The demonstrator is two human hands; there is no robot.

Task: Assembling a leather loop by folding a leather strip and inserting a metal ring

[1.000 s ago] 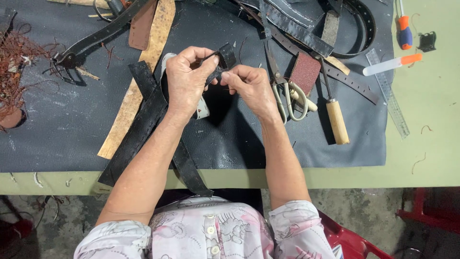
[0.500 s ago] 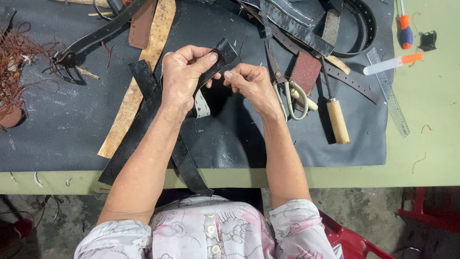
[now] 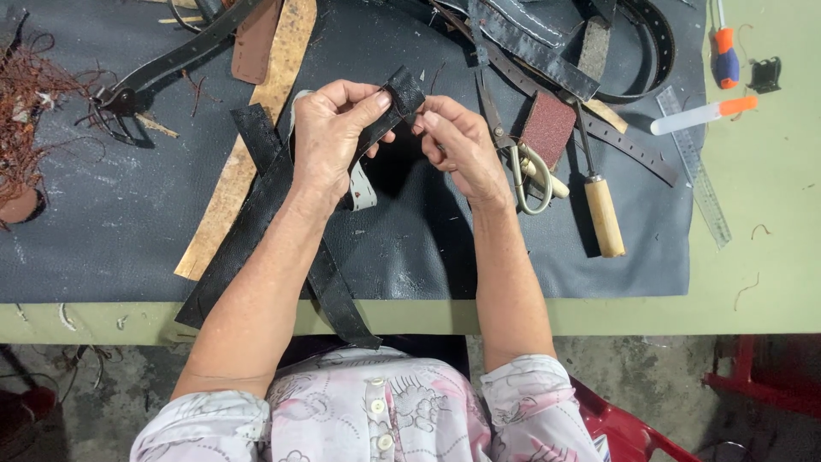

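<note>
At the desk's (image 3: 770, 257) far left edge lies one tangle of thin reddish-brown shavings (image 3: 30, 111), wiry and frayed, on the dark, faintly grained leather mat (image 3: 103, 222) that covers most of the pale green top. Next comes one long tan strip (image 3: 248, 145), rough and matte, lying slantwise toward the mat's near edge, with two flat black straps (image 3: 256, 214) crossing beside it and running off the near edge. The left hand (image 3: 329, 141) has its fingers curled shut, thumb pressing on a folded black leather strap end (image 3: 402, 94) held above the middle of the mat; the right hand (image 3: 462, 145) pinches the same piece from the other side with bent fingertips. Just right of that hand lies one pair of scissors (image 3: 522, 171) with pale looped handles, one reddish-brown rectangular sanding block (image 3: 549, 128), and one tool with a smooth, rounded wooden handle (image 3: 604, 216). Past the mat's right edge, on the bare green top, lie one clear ruler (image 3: 697, 171) and one white tube with an orange cap (image 3: 701, 115).
</note>
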